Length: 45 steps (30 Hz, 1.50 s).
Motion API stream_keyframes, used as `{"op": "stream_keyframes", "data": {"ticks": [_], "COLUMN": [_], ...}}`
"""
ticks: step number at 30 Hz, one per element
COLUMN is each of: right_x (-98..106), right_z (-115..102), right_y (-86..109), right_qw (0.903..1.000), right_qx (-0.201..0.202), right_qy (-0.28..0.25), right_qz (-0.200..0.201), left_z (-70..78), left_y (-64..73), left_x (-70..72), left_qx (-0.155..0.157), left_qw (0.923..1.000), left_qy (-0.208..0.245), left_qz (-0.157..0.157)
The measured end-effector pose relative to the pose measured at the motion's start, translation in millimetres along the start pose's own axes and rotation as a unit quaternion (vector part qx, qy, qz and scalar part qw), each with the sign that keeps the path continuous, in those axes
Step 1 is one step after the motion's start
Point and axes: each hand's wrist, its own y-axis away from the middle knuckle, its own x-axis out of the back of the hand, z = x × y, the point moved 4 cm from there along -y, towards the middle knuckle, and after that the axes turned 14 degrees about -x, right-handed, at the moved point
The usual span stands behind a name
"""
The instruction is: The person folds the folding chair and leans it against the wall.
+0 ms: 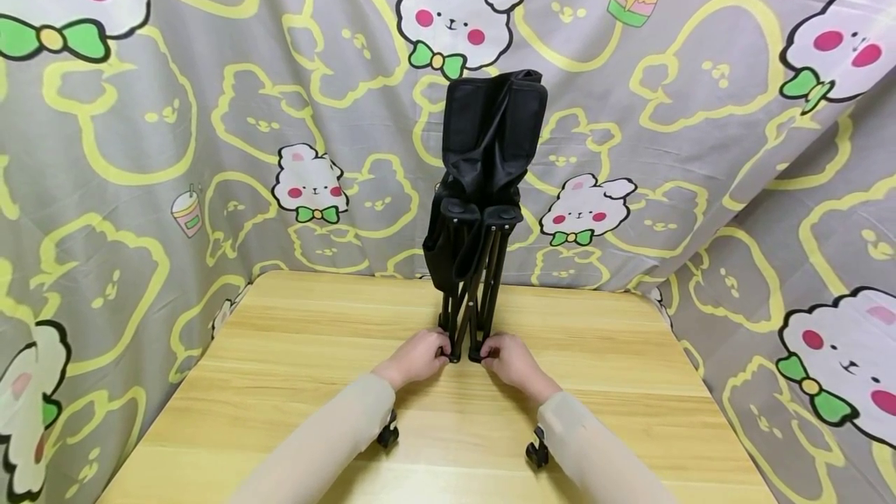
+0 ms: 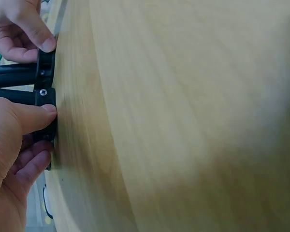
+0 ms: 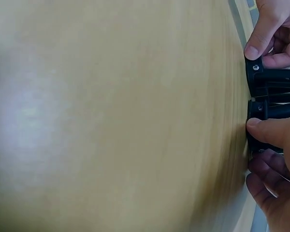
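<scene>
A black folding chair [image 1: 490, 127] stands upright and folded on the wooden table, its dark fabric bunched at the top and its thin legs close together below. At the bottom of the legs, my left hand [image 1: 418, 356] pinches the left black plastic foot [image 2: 47, 123], thumb on top and fingers curled beneath. My right hand [image 1: 516, 364] pinches the right foot [image 3: 256, 133] in the same way. Both wrist views show the two feet side by side with a narrow gap, small screws in them. The upper part of the chair lies outside the wrist views.
The light wooden table [image 1: 315, 411] extends on both sides of the chair. Behind it and at the sides hangs a grey curtain [image 1: 378, 115] printed with rabbits and yellow outlines. A black wrist mount [image 1: 388, 432] sits under the left sleeve, another [image 1: 537, 449] under the right.
</scene>
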Motion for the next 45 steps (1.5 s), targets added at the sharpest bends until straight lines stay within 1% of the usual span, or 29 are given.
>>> {"op": "stream_keyframes", "data": {"ticks": [4,10,16,20,24,28,32,38,45], "right_x": [-0.3,-0.7,0.3,-1.2,-2.4,-2.0,-1.9,-2.5,-2.1], "right_z": [1.7,3.6,4.7,6.9,8.9,9.7,9.7,8.8,7.3], "right_y": [-5.0,-10.9,-19.6,-25.7,-30.7,-35.2,-38.6,-42.9,-46.2], "right_qw": [0.9999,0.9996,0.9991,0.9979,0.9965,0.995,0.9931,0.9902,0.9867], "right_qx": [-0.016,-0.022,-0.037,-0.063,-0.082,-0.096,-0.11,-0.129,-0.149], "right_qy": [-0.001,-0.003,0.0,-0.002,-0.01,-0.018,-0.031,-0.04,-0.05], "right_qz": [0.002,0.016,0.021,0.013,0.012,0.019,0.026,0.036,0.042], "left_z": [-0.8,-6.5,-10.5,-13.6,-18.6,-23.7,-28.5,-33.7,-38.4], "left_y": [-4.3,-8.5,-14.9,-18.5,-22.6,-27.3,-31.6,-36.2,-40.0], "left_x": [1.6,0.1,2.6,4.1,2.8,0.6,-1.2,-2.1,-2.7], "left_qx": [0.012,0.041,0.045,0.05,0.053,0.061,0.079,0.102,0.133], "left_qw": [0.9999,0.9991,0.9989,0.9987,0.9986,0.9981,0.9968,0.9946,0.9908], "left_qy": [-0.001,0.011,0.013,0.01,-0.001,-0.008,-0.002,0.012,0.013], "left_qz": [-0.003,-0.008,-0.002,-0.004,-0.005,-0.008,-0.006,0.009,0.017]}}
